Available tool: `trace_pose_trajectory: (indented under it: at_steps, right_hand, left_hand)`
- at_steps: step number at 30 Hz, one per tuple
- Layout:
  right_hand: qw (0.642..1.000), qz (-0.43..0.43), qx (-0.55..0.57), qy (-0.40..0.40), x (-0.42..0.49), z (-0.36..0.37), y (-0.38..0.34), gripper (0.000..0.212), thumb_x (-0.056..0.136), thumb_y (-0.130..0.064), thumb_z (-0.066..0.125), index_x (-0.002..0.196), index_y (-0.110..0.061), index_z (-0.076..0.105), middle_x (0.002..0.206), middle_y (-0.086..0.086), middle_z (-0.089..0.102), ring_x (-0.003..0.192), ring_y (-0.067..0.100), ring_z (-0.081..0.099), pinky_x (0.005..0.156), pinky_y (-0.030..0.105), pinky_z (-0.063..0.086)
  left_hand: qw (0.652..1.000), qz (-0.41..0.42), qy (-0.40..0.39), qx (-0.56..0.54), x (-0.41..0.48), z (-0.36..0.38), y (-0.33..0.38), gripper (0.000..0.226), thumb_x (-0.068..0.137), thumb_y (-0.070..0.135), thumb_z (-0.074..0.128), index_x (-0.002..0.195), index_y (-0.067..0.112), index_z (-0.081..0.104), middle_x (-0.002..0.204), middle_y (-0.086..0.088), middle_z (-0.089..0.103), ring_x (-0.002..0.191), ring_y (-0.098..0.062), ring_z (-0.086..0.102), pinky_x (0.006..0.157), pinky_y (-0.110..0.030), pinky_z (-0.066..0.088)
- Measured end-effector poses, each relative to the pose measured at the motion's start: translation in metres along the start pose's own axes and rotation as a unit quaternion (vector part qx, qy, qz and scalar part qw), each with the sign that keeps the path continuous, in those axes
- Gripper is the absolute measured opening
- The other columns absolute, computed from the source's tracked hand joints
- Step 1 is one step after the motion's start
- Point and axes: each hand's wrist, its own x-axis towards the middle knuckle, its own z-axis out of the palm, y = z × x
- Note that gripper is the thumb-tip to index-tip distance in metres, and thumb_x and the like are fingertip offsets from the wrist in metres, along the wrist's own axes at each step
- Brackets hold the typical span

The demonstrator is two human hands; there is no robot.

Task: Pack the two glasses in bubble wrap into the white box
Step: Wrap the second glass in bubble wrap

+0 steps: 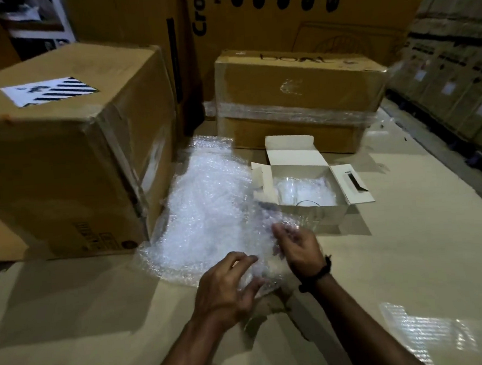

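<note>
As the left hand (229,284) grips the bubble wrap (207,207) edge, the right hand (300,249) rests spread on it, near the open white box (298,162).

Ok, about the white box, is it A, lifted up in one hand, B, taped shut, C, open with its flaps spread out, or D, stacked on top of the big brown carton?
C: the white box stands on the cardboard surface with its lid and side flaps spread, just right of the bubble wrap sheet, and a clear glass shows inside it.
</note>
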Motion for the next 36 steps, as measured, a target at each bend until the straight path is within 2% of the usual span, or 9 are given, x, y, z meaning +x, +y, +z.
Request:
trace_pose_trajectory:
  at_steps: [10, 13, 16, 18, 22, 25, 29, 32, 36]
  right_hand:
    - [0.952, 0.035, 0.006, 0.303, -0.039, -0.145, 0.034, 0.022, 0.096, -0.011, 0.054, 0.080, -0.003, 0.068, 0.050, -0.008, 0.061, 0.038, 0.002, 0.046, 0.041, 0.016, 0.040]
    - [0.931, 0.058, 0.021, 0.361, -0.038, -0.183, 0.043, 0.025, 0.098, -0.015, 0.051, 0.081, -0.002, 0.064, 0.048, -0.010, 0.059, 0.040, -0.001, 0.046, 0.040, 0.014, 0.038]
    - [0.922, 0.085, 0.018, 0.378, -0.033, -0.220, 0.056, 0.025, 0.098, -0.018, 0.051, 0.086, -0.003, 0.067, 0.061, -0.006, 0.063, 0.061, 0.010, 0.056, 0.052, 0.017, 0.044]
    - [0.924, 0.109, 0.017, 0.365, -0.029, -0.239, 0.063, 0.026, 0.098, -0.018, 0.051, 0.095, 0.001, 0.068, 0.071, 0.002, 0.064, 0.069, 0.015, 0.059, 0.063, 0.022, 0.046]
    - [0.935, 0.161, 0.093, 0.301, -0.017, -0.260, 0.067, 0.024, 0.100, -0.012, 0.046, 0.106, 0.004, 0.063, 0.064, 0.002, 0.070, 0.051, 0.009, 0.063, 0.049, 0.021, 0.051]
    - [0.932, 0.207, 0.179, 0.236, -0.007, -0.273, 0.067, 0.031, 0.102, -0.018, 0.039, 0.119, 0.002, 0.056, 0.101, 0.020, 0.067, 0.072, 0.027, 0.066, 0.066, 0.035, 0.055]
    - [0.950, 0.197, 0.189, 0.154, -0.002, -0.279, 0.063, 0.039, 0.101, -0.032, 0.038, 0.128, -0.008, 0.052, 0.128, 0.015, 0.059, 0.104, 0.033, 0.062, 0.088, 0.045, 0.052]
    - [0.989, 0.092, 0.088, 0.076, -0.003, -0.278, 0.055, 0.055, 0.087, -0.057, 0.053, 0.126, -0.018, 0.057, 0.128, 0.001, 0.061, 0.116, 0.023, 0.059, 0.094, 0.036, 0.051]
    - [0.986, -0.023, -0.144, -0.079, -0.017, -0.264, 0.047, 0.045, 0.092, -0.058, 0.035, 0.129, -0.037, 0.050, 0.139, -0.019, 0.045, 0.129, -0.005, 0.042, 0.107, 0.015, 0.032]
  left_hand:
    - [0.992, 0.041, -0.113, 0.045, 0.027, 0.090, 0.082, 0.035, 0.082, 0.043, 0.059, 0.112, 0.028, 0.067, 0.108, 0.009, 0.060, 0.076, -0.015, 0.066, 0.057, -0.027, 0.054]
    - [0.986, 0.075, -0.126, 0.073, 0.039, 0.115, 0.104, 0.030, 0.081, 0.042, 0.057, 0.101, 0.026, 0.071, 0.104, 0.005, 0.062, 0.083, -0.021, 0.061, 0.068, -0.031, 0.051]
    - [0.977, 0.103, -0.169, 0.085, 0.046, 0.135, 0.123, 0.041, 0.088, 0.051, 0.046, 0.113, 0.029, 0.069, 0.129, 0.001, 0.061, 0.113, -0.025, 0.056, 0.091, -0.039, 0.045]
    - [0.959, 0.093, -0.252, 0.095, 0.047, 0.150, 0.132, 0.054, 0.093, 0.058, 0.032, 0.137, 0.032, 0.051, 0.153, -0.001, 0.039, 0.139, -0.026, 0.034, 0.110, -0.045, 0.027]
    - [0.944, 0.061, -0.294, 0.134, 0.060, 0.167, 0.139, 0.065, 0.095, 0.064, 0.017, 0.152, 0.033, 0.023, 0.164, 0.000, 0.007, 0.150, -0.021, 0.003, 0.120, -0.047, 0.000]
    - [0.949, 0.025, -0.284, 0.135, 0.071, 0.172, 0.141, 0.071, 0.091, 0.068, 0.011, 0.153, 0.033, 0.021, 0.164, 0.001, 0.006, 0.150, -0.019, 0.001, 0.120, -0.049, -0.001]
    - [0.944, 0.012, -0.298, 0.143, 0.077, 0.182, 0.134, 0.069, 0.094, 0.069, 0.023, 0.153, 0.036, 0.014, 0.164, 0.002, 0.002, 0.150, -0.018, -0.003, 0.119, -0.049, -0.008]
    - [0.967, 0.017, -0.221, 0.128, 0.080, 0.179, 0.129, 0.063, 0.098, 0.061, 0.027, 0.153, 0.031, 0.023, 0.163, -0.001, 0.010, 0.150, -0.017, 0.003, 0.120, -0.041, -0.004]
    - [0.965, -0.018, -0.236, 0.110, 0.066, 0.163, 0.117, 0.072, 0.091, 0.067, 0.017, 0.150, 0.030, 0.033, 0.161, 0.004, 0.018, 0.150, -0.016, 0.009, 0.119, -0.039, -0.001]
